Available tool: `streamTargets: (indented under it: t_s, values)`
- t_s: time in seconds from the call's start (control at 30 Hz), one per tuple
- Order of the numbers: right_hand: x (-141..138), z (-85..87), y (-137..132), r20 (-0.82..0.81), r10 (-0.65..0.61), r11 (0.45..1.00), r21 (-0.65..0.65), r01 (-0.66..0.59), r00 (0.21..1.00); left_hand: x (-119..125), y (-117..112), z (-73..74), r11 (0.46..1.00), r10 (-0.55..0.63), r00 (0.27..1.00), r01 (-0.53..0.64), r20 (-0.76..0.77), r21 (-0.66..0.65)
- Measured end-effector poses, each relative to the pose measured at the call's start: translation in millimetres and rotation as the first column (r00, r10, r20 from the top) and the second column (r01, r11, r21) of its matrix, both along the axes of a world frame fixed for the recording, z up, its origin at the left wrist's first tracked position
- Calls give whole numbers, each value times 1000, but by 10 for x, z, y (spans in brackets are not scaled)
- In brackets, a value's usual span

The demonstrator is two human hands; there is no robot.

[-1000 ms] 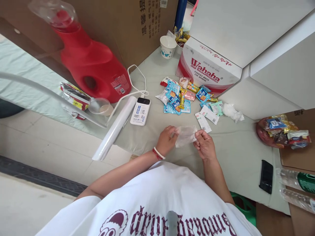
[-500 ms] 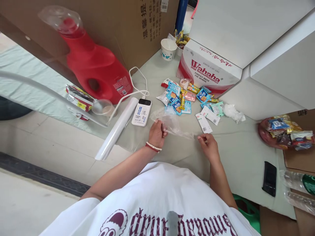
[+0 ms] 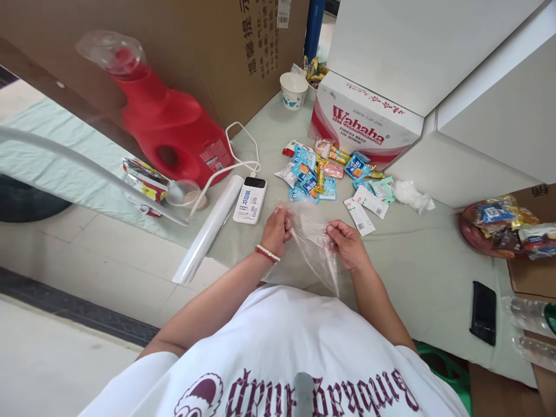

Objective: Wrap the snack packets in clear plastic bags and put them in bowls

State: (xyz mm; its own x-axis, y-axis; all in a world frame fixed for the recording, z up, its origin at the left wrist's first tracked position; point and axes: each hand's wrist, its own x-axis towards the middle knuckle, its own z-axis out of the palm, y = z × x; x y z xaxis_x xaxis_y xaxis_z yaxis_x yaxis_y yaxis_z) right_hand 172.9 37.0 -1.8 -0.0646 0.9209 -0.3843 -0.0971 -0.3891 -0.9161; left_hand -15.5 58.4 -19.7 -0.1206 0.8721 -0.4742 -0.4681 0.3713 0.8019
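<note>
My left hand and my right hand both pinch the top edge of a clear plastic bag, which hangs down between them over the table's near edge. The fingers of each hand are closed on the film. A pile of small snack packets in blue, yellow and pink lies just beyond the hands. Two white sachets lie to the right of the pile.
A roll of clear bags and a white power bank with a cable lie left of my hands. Behind are a red jug, a Wahaha carton and a paper cup. A black phone and a bagged snack heap lie at the right.
The bag was bunched between both hands, then stretched out wide. Now my right hand has come back toward the left and the bag hangs open downward.
</note>
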Motion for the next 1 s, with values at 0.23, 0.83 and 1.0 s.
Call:
streamTargets:
  t_s: [0.23,0.83,1.0]
  values:
    - [-46,-151,-102,-11,-132,991,-14,132,991,107,-258,-93,966,-229,972,233,45,-113]
    - [-412,-180,-233,-52,-42,995,86,46,998,280,-444,-87,889,-119,847,323,-518,324]
    - [-256,-242,-150,-149,-166,984,-91,153,975,176,-388,-160,959,-118,911,208,-396,193]
